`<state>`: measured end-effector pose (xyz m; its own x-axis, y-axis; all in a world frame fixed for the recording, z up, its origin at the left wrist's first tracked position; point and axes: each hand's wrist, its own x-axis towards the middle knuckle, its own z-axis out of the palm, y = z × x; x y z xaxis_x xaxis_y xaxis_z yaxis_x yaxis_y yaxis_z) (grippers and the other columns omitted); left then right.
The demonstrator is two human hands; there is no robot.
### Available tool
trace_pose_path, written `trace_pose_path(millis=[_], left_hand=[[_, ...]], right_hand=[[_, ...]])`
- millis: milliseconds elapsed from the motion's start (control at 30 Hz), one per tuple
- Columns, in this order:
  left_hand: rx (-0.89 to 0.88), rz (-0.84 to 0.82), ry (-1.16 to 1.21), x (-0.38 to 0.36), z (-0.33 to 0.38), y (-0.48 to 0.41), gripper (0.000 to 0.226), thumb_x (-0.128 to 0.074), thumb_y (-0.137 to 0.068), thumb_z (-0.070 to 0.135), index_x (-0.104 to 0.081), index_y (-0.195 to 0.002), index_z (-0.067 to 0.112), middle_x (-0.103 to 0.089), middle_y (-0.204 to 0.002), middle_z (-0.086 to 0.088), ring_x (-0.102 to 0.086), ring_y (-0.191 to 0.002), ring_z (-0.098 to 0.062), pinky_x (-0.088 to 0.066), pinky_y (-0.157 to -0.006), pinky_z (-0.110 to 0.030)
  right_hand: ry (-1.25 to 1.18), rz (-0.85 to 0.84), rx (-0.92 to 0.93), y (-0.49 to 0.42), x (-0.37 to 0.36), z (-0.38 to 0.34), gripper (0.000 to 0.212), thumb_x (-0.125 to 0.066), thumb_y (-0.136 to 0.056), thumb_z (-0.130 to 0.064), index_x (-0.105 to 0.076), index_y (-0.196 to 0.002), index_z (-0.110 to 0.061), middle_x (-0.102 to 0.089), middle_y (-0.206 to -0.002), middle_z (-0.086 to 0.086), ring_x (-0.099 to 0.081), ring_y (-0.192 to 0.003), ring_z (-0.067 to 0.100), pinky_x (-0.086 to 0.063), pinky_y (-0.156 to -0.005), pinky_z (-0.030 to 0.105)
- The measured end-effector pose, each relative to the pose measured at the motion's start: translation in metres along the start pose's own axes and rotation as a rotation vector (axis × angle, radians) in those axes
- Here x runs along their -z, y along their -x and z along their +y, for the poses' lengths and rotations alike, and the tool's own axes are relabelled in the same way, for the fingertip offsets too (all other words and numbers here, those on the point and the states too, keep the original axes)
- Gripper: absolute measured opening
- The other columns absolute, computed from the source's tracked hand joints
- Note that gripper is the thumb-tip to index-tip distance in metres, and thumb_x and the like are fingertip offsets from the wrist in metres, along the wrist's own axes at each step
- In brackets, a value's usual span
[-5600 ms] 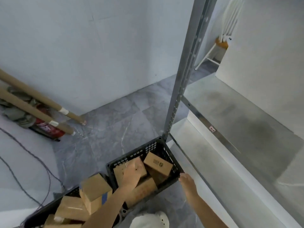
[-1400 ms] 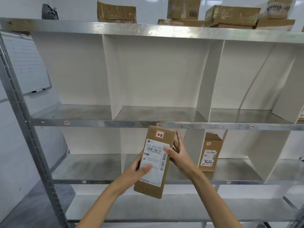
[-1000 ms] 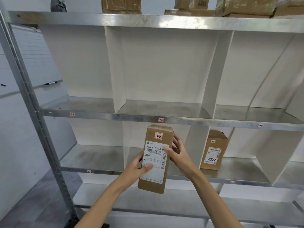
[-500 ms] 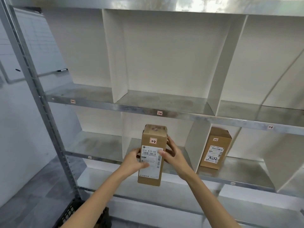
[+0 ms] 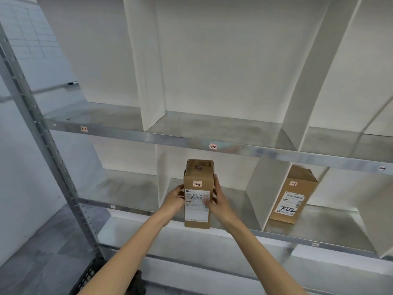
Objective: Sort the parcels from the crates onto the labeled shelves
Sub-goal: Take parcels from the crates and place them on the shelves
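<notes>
I hold a tall brown cardboard parcel [image 5: 197,179] upright, with a white shipping label and a small "2-2" sticker on its front. My left hand [image 5: 173,198] grips its left side and my right hand [image 5: 217,199] its right side. The parcel is at the front edge of the second metal shelf [image 5: 229,201], in the middle compartment between two white dividers. The shelf above [image 5: 212,133] carries a "1-2" tag [image 5: 212,146]. Whether the parcel's base rests on the shelf I cannot tell.
Another brown parcel [image 5: 292,196], marked "7022", stands in the compartment to the right. White dividers [image 5: 256,188] split each level. A perforated steel upright [image 5: 49,150] runs down the left. A black crate corner [image 5: 91,275] shows on the grey floor below.
My view has tilted down and closer to the shelves. Both hands have carried the parcel forward and a little lower, toward the second shelf's middle compartment.
</notes>
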<state>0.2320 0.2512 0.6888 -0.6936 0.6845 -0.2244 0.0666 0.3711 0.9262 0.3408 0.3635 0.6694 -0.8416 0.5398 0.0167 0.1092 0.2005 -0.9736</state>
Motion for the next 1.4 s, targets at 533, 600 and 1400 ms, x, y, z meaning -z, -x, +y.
trace_pose_path(millis=[533,600,1400], left_hand=[[0.227,0.045,0.213,0.023,-0.036,-0.152,0.053,-0.020,-0.102,0.040,-0.061,-0.090,0.010,-0.066,-0.080,-0.011,-0.061,-0.071,-0.023,-0.049,-0.072,-0.032],[0.211,0.054,0.193,0.024,-0.044,-0.159,0.046,-0.021,-0.102,0.034,-0.059,-0.099,0.010,-0.066,-0.083,-0.012,-0.061,-0.071,-0.024,-0.048,-0.070,-0.033],[0.333,0.304,0.517,0.022,-0.061,-0.215,0.037,-0.031,-0.098,0.038,-0.055,-0.078,0.017,-0.061,-0.081,-0.011,-0.061,-0.074,-0.027,-0.052,-0.082,-0.041]], right_hand=[[-0.412,0.059,-0.288,-0.117,-0.032,0.063,0.090,-0.045,-0.059,0.012,-0.025,-0.137,-0.029,-0.039,-0.135,0.017,-0.048,-0.119,0.038,-0.051,-0.084,0.059],[-0.395,0.087,-0.302,-0.121,-0.038,0.070,0.084,-0.037,-0.070,0.021,-0.024,-0.137,-0.027,-0.041,-0.133,0.018,-0.050,-0.116,0.036,-0.049,-0.087,0.062],[-0.065,0.192,-0.281,-0.195,-0.064,0.088,0.074,-0.045,-0.086,0.016,-0.027,-0.138,-0.034,-0.048,-0.138,0.009,-0.054,-0.118,0.023,-0.052,-0.070,0.014]])
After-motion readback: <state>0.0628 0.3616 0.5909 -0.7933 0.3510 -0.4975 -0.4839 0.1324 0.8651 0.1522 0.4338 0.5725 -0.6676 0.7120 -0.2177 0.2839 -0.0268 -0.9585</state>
